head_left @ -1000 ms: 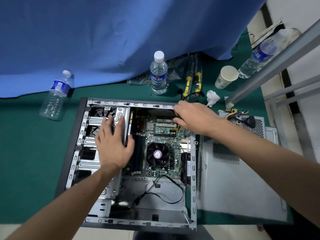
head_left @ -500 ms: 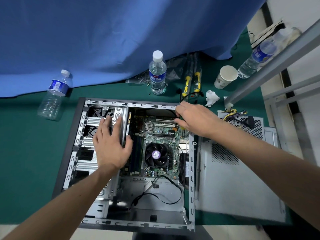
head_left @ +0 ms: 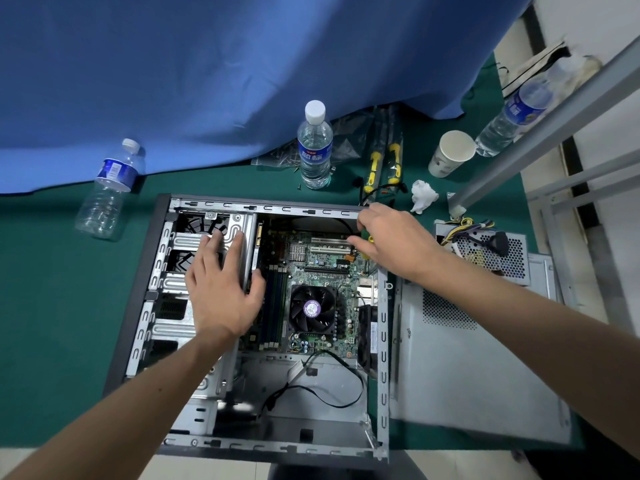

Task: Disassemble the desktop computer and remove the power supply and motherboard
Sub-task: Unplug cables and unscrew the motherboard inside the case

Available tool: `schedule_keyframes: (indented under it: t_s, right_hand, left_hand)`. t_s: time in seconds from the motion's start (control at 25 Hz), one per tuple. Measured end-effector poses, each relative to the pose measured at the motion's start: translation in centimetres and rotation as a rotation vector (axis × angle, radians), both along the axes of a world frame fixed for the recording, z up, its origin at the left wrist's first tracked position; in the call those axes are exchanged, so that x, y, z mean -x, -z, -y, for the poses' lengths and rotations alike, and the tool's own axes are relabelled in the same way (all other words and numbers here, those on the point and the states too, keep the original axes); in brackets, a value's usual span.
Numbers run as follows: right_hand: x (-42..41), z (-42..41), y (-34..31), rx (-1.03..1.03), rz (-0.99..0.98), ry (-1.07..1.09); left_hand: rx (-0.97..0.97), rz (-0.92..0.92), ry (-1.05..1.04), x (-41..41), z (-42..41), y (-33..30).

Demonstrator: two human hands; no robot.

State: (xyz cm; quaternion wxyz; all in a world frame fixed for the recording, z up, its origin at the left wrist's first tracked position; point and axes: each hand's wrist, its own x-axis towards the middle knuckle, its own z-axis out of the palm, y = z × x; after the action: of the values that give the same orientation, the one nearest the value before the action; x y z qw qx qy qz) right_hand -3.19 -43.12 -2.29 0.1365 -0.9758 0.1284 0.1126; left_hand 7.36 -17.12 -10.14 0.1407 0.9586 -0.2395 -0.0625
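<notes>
The open computer case [head_left: 162,258] lies on its side on the green mat. Inside sits the green motherboard [head_left: 322,268] with its black CPU fan [head_left: 313,308]. My left hand [head_left: 221,289] rests flat on the metal drive cage [head_left: 180,244], fingers straight, thumb at the cage's edge beside the board. My right hand [head_left: 391,237] is curled at the board's top right corner and grips a tool with a yellow handle [head_left: 371,239], mostly hidden by the fingers. The power supply [head_left: 491,254], with its coloured wires, lies outside the case to the right.
The grey side panel [head_left: 467,368] lies right of the case. Behind the case are an upright water bottle [head_left: 314,147], a fallen bottle [head_left: 107,192], yellow-handled tools [head_left: 381,164], a paper cup [head_left: 450,154], crumpled tissue [head_left: 423,195] and loose screws. A metal frame leg [head_left: 519,147] slants at right.
Both hands stay where they were, left on the drive cage and right at the board's corner. Only the view has shifted slightly.
</notes>
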Motion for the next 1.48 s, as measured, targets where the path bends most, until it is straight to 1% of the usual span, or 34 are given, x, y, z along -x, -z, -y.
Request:
schedule_keyframes:
  t_s: [0.12,0.2,0.32,0.4,0.52,0.68,0.8,0.88,1.0,1.08,1.2,1.24,1.32,1.4,1.44,1.48]
  right_hand:
    - [-0.3,-0.5,-0.4,-0.01,-0.044,0.012]
    - [-0.8,-0.6,-1.1,-0.018,-0.13,-0.071]
    - [-1.5,-0.4,-2.4,0.002,-0.267,-0.255]
    - [-1.7,-0.1,-2.8,0.044,-0.294,-0.291]
    - [-1.4,0.1,-2.8,0.096,-0.236,-0.239]
    - [-0.7,-0.1,-2.0,0.041,-0.15,-0.084]
    - [-1.1,-0.1,-2.1,0.048,-0.207,-0.086]
    - [-1.3,-0.5,-2.6,0.13,-0.262,-0.181]
    - [-1.5,-1.6,-2.9,0.359,-0.308,-0.342]
    - [-1.8,-2.4,-2.7,0.435,-0.321,-0.423]
    - [-2.3,-2.4,-2.7,0.414,-0.347,-0.505]
    - [-2.5,-2.0,-2.8,0.384,-0.342,-0.543]
    - [-2.6,-1.1,-3.3,0.255,-0.371,-0.583]
    - [-2.5,-1.2,-3.6,0.109,-0.415,-0.544]
    - [-2.4,-1.6,-3.5,0.088,-0.435,-0.495]
    - [-2.3,-2.1,-3.2,0.131,-0.444,-0.444]
  left_hand:
    - [0.005,-0.001,-0.002,0.1,0.0,0.0]
    - [0.012,-0.002,-0.003,0.1,0.0,-0.1]
    - [0.009,-0.009,-0.003,0.1,0.0,-0.2]
    - [0.008,-0.012,-0.002,0.1,0.0,-0.2]
    - [0.003,-0.011,-0.001,0.1,0.0,-0.2]
    - [-0.004,-0.009,0.0,0.1,0.0,-0.2]
    - [-0.007,-0.009,-0.001,0.0,0.0,-0.1]
    - [-0.005,-0.005,-0.002,0.0,0.0,0.0]
    - [-0.001,0.0,0.0,0.1,0.0,0.0]
    - [-0.002,0.001,-0.002,0.0,0.0,0.0]
    - [-0.001,0.0,-0.001,0.0,-0.1,0.0]
    - [-0.002,-0.001,-0.001,0.0,-0.1,0.0]
    - [-0.002,0.004,0.0,0.0,-0.1,0.0]
    - [0.0,0.006,0.0,0.1,-0.1,0.0]
    - [0.001,0.004,0.0,0.1,0.0,0.0]
    - [-0.001,0.003,0.0,0.1,0.0,0.0]
